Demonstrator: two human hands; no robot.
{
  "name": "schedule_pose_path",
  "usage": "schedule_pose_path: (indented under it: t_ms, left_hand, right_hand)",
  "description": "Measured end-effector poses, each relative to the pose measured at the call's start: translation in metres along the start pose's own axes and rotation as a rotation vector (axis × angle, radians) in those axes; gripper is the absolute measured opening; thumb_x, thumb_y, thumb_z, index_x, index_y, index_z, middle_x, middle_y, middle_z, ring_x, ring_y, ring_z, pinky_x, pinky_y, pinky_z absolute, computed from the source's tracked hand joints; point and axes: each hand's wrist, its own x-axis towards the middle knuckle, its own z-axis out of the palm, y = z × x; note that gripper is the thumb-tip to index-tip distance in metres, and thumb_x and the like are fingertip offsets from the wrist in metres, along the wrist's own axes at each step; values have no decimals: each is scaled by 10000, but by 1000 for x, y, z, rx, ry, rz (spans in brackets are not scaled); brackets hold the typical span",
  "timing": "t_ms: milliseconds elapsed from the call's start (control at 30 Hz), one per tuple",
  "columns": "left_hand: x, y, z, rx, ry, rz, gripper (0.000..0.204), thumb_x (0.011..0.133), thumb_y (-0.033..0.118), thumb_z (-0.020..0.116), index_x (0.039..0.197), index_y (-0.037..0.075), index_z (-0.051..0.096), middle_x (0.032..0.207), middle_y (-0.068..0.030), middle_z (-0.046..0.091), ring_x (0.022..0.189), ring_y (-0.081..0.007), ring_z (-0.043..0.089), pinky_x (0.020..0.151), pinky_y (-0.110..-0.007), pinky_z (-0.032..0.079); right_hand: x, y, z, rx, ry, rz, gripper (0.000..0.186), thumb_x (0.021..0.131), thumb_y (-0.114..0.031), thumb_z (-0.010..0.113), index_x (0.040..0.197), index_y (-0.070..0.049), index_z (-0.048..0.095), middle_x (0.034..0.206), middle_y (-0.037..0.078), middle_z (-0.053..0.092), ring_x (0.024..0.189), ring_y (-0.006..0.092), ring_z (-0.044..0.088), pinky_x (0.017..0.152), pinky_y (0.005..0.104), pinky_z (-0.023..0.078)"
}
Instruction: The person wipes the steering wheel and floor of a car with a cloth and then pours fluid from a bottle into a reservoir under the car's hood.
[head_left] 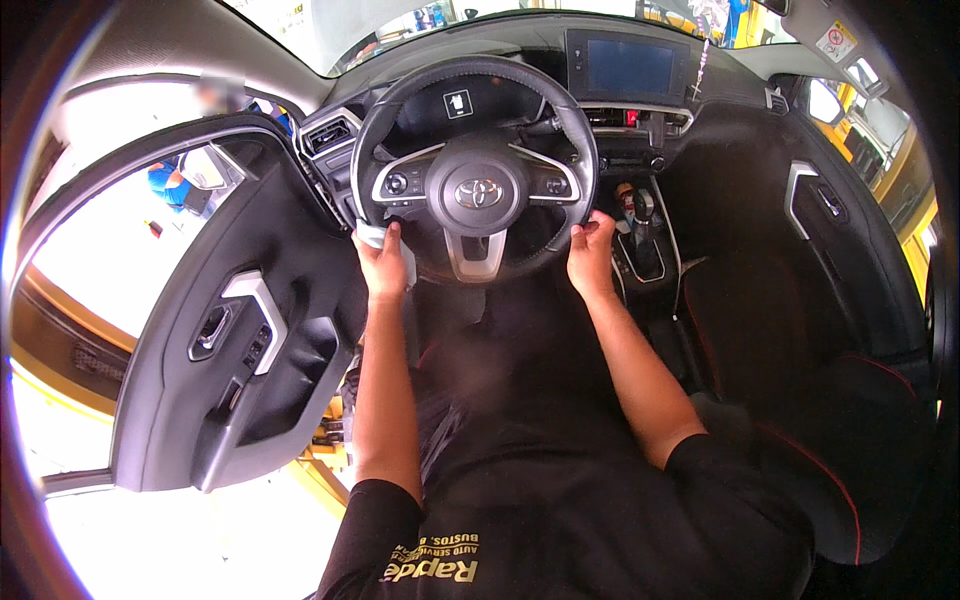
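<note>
a person in a black short-sleeved shirt [590,520] sits inside a car, both bare forearms reaching forward to a black and silver steering wheel [476,185], which stands straight ahead at the upper middle of the view. the left hand [382,265] is at the lower left of the rim, its fingers closed on a white cloth [371,236] that lies against the wheel, the thumb pointing upward. the right hand [592,255] is at the lower right of the rim, its fingers curled around it, the thumb on the near side. behind the wheel, a small lit picture of a car shows on the instrument display [458,103]. to the right of the wheel, a wide screen [630,67] stands on the dashboard, and below it a gear lever [644,208] rises from the console. on the left, the driver's door [300,290] hangs open, bright light beyond it. on the right is a dark seat with red stitching [800,420].
</note>
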Motion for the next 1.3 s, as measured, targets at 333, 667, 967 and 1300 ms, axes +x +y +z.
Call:
schedule_pose_path:
  t_ms: [333,667,967,1300]
  left_hand:
    - [6,-17,-3,99,5,-33,495,935,146,677,1364,47,452,1202,-68,597,1063,-182,553,948,-315,425]
    - [4,-1,2,-2,16,-110,466,940,131,672,1344,32,462,1138,-45,621,981,-149,569,856,-306,451]
    - [15,-16,-22,115,-79,-92,376,926,160,705,1245,72,526,1050,-1,619,908,-121,555,797,-280,449]
    - [16,13,-15,126,-83,-147,632,831,255,792,1281,-44,464,1057,-84,626,957,-169,587,862,-319,483]
  right_hand:
    - [8,13,8,11,40,-64,394,953,-59,575,1283,31,379,1113,211,574,1038,332,600,917,429,454]
    - [-1,-2,5,-35,68,-61,372,953,-85,576,1270,27,417,1077,202,594,1007,335,617,895,426,469]
    - [1,-5,-20,-64,-121,-112,492,959,-208,623,1333,15,396,1023,171,637,894,304,653,807,408,505]
    - [24,-5,-32,-5,-101,-199,644,987,-285,600,1472,-9,278,1169,215,562,914,240,629,840,370,505]
